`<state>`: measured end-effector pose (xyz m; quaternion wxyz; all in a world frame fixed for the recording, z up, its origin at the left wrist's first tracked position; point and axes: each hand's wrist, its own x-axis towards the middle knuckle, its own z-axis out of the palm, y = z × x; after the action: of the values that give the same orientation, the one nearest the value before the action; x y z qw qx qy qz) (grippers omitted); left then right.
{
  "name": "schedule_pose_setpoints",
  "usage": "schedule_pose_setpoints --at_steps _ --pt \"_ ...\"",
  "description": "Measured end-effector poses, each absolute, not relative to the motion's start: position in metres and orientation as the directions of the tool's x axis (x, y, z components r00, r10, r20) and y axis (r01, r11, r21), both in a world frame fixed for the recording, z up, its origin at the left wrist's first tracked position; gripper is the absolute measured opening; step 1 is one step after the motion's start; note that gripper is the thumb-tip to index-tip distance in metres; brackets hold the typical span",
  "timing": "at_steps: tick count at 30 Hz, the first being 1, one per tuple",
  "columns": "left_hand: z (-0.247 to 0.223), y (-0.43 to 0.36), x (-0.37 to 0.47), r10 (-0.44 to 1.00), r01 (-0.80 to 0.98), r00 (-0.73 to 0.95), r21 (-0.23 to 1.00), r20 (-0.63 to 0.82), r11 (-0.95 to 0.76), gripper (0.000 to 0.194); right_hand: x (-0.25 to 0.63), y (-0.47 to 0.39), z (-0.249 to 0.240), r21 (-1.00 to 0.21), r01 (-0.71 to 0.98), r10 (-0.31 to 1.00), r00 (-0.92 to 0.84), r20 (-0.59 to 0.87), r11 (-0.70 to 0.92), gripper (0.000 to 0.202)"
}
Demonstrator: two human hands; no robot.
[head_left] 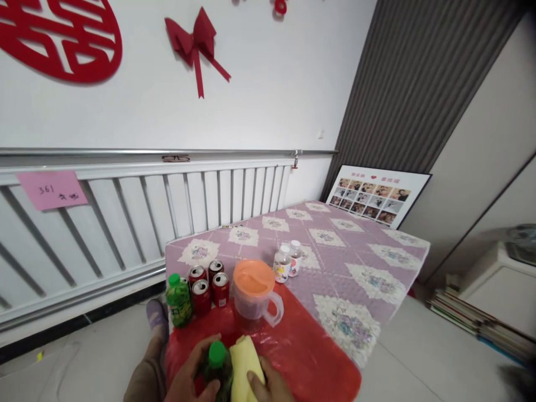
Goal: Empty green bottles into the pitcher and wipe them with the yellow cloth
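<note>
My left hand (195,374) is wrapped round a green-capped bottle (218,365) at the near edge of the red plastic sheet (310,346). Against the bottle's right side is a folded yellow cloth (244,365), gripped by my right hand (270,382). Just beyond stands a clear plastic pitcher (249,304) with an orange lid and a handle on its right. To its left are several red drink cans (201,297) with opened tops. Another green bottle (179,301) stands upright beside them. The lower parts of both hands are cut off by the frame.
Two small white-capped bottles (282,262) stand behind the pitcher on the purple floral tablecloth (335,262). A white radiator (125,218) runs along the wall, with a pink note (52,190) on it. A photo board (377,195) leans at the table's far end.
</note>
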<state>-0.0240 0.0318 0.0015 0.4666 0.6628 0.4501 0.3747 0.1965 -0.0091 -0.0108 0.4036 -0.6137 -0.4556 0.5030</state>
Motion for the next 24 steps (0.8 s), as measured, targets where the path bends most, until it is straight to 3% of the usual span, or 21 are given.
schedule_pose_setpoints --at_steps 3,9,12,18,24 --pt "-0.004 0.028 -0.021 0.944 0.228 0.321 0.962 0.071 -0.150 0.062 0.199 -0.006 0.002 -0.978 0.148 0.987 0.077 -0.140 -0.150 0.040" --pt "0.005 0.027 -0.020 0.948 0.204 0.311 0.970 0.063 -0.131 0.058 0.184 -0.007 0.061 -0.981 -0.154 0.993 -0.040 -0.115 -0.120 0.048" --pt "0.012 0.025 -0.018 0.936 0.181 0.349 0.976 0.051 -0.121 0.056 0.177 -0.006 0.062 -0.969 -0.213 0.991 -0.065 -0.113 -0.124 0.049" --pt "0.002 0.025 -0.023 0.950 0.247 0.307 0.958 0.062 -0.142 0.058 0.182 -0.004 0.008 -0.969 -0.069 0.972 -0.001 -0.236 -0.236 0.050" --pt "0.003 0.024 -0.022 0.947 0.243 0.318 0.960 0.056 -0.138 0.059 0.186 -0.015 -0.009 -0.951 0.246 0.982 0.053 -0.182 -0.189 0.041"
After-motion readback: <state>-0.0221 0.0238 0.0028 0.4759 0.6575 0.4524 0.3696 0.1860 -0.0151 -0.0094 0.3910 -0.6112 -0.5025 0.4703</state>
